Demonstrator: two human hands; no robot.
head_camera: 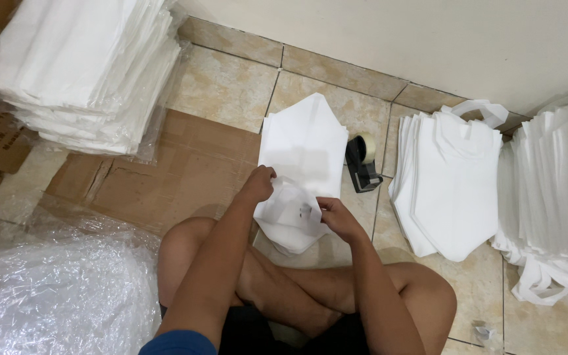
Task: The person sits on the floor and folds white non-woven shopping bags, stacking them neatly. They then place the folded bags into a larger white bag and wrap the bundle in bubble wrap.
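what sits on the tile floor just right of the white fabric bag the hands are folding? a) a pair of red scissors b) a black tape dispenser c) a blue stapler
b: a black tape dispenser with a pale roll stands on the beige tile floor, right beside the white fabric bag that both hands hold.

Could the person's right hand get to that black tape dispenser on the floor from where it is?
Probably yes: the tape dispenser stands just beyond the right hand, with only bare floor between, though that hand now grips the white bag.

tape dispenser (pixel 361 164) right of folded bag (pixel 304 148), bag stack (pixel 445 190) further right
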